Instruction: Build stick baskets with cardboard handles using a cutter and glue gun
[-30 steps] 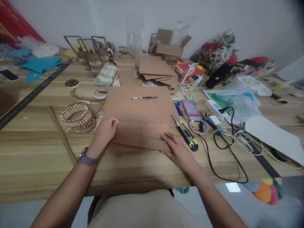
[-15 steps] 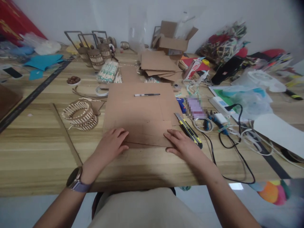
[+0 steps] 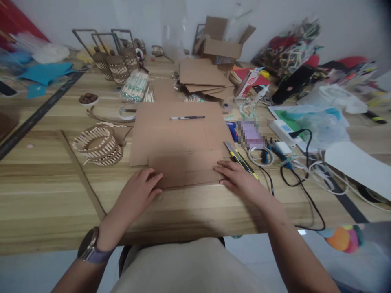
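Observation:
A smaller piece of cardboard (image 3: 186,162) lies over the near part of a large cardboard sheet (image 3: 177,134). My left hand (image 3: 142,185) grips its left end near the front corner, fingers on top and thumb at the near edge. At the opposite end my right hand (image 3: 236,177) has hold of it in the same way. A crease or line runs across the piece close to its front edge. A black pen (image 3: 187,118) rests on the large sheet. Just beyond my right hand lies a yellow and black utility knife (image 3: 240,158).
A round basket of small sticks (image 3: 98,146) and a thin strip (image 3: 81,173) lie left. Cables (image 3: 293,179), a blue glue gun (image 3: 233,131) and a power strip (image 3: 282,132) crowd the right. Behind are stacked cardboard (image 3: 203,73), bundled sticks (image 3: 134,86) and an opened box (image 3: 221,47).
The view has shifted slightly. Both hands remain at the ends of the small cardboard piece; its near strip and crease show more clearly, and its front edge looks straighter.

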`<control>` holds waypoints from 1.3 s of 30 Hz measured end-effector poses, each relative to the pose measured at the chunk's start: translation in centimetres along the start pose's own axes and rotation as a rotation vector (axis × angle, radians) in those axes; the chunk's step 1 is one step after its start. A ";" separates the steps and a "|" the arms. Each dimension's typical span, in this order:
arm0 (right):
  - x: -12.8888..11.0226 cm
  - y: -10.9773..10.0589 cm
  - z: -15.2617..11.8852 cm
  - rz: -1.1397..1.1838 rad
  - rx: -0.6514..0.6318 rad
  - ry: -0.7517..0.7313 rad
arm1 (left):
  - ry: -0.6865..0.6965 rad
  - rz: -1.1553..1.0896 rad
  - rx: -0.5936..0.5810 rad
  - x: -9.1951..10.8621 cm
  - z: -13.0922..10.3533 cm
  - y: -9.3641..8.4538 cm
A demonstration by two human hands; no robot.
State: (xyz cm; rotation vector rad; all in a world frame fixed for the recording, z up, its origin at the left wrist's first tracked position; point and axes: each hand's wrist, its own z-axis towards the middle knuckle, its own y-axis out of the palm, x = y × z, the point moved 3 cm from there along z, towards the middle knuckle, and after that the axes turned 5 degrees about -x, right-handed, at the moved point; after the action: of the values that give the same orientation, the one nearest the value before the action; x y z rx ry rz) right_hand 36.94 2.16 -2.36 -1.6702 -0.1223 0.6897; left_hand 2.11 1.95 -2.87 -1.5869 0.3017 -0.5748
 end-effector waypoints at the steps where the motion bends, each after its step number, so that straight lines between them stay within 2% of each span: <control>1: 0.2 -0.1 -0.1 0.010 0.003 0.001 | 0.007 0.005 -0.007 0.2 0.0 0.0; 10: 0.3 0.2 -0.7 0.051 0.056 0.006 | -0.005 0.038 -0.099 0.4 0.9 -0.9; 21: -1.2 -0.3 -0.5 -0.107 0.055 0.062 | -0.084 0.114 -0.190 1.9 1.1 -1.7; 30: -1.7 0.3 -0.7 -0.257 0.060 0.134 | -0.087 0.181 -0.200 2.2 1.5 -2.0; 39: -1.1 0.5 -0.7 -0.226 0.074 0.102 | -0.074 0.168 -0.210 1.8 1.9 -2.0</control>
State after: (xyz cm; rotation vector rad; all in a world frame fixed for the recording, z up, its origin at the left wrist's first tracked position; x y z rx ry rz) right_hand 36.28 0.91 -2.37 -1.5875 -0.2068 0.4328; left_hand 4.31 2.87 -0.62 -1.7607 0.4459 -0.3626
